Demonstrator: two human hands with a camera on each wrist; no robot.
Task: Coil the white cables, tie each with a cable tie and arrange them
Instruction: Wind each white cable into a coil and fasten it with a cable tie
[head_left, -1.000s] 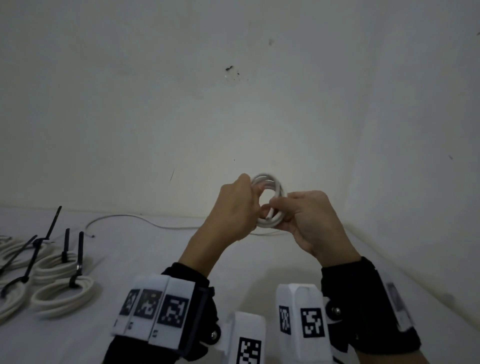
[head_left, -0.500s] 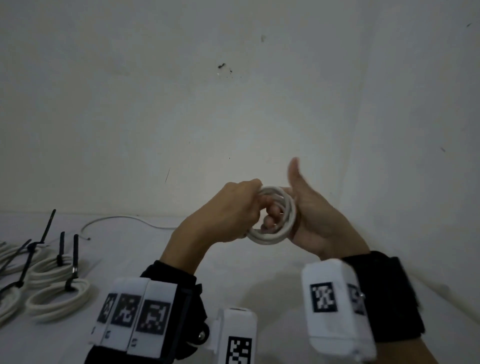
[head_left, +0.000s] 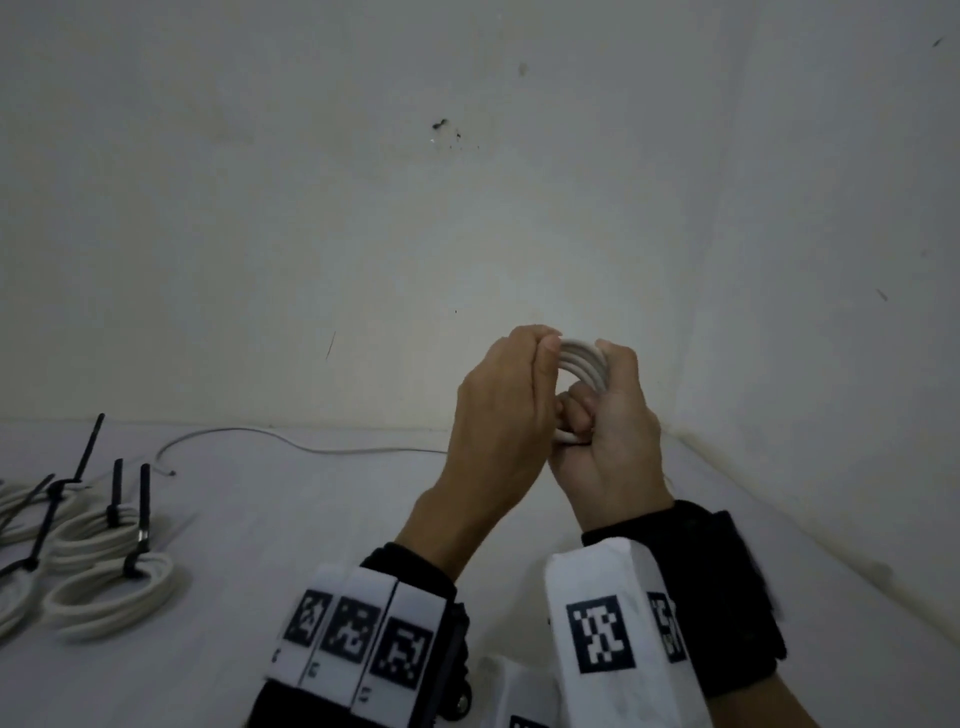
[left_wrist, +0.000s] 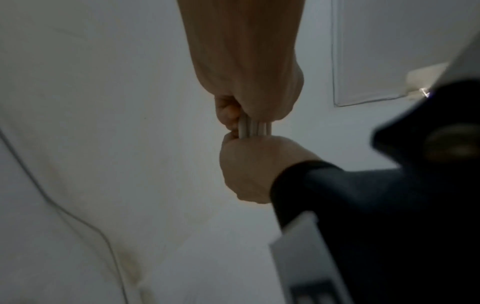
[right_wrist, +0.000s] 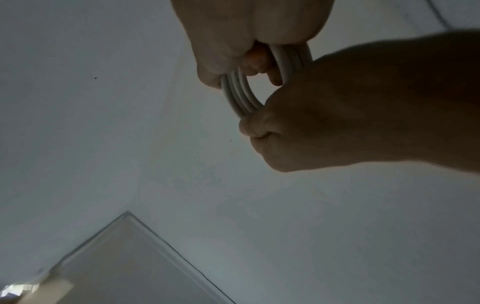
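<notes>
Both hands hold a small coil of white cable (head_left: 583, 359) in the air, in front of the wall. My left hand (head_left: 511, 400) grips its left side, thumb on the top of the loops. On the right side my right hand (head_left: 618, 421) is curled round the coil, fingers through the middle. The left wrist view has the loops (left_wrist: 254, 127) pinched between the left hand (left_wrist: 249, 82) above and the right hand (left_wrist: 255, 166) below. In the right wrist view the coil (right_wrist: 241, 92) spans both fists. The cable's loose tail (head_left: 291, 441) trails left across the table.
Several coiled white cables (head_left: 111, 590), each bound with a black cable tie (head_left: 143, 519), lie in a group at the table's left edge. The white table (head_left: 311, 545) meets walls behind and to the right, forming a corner (head_left: 675, 431).
Half a second ago my right thumb stuck up and the palm was spread behind the coil; now that hand has closed round the loops. Both hands have drawn close together.
</notes>
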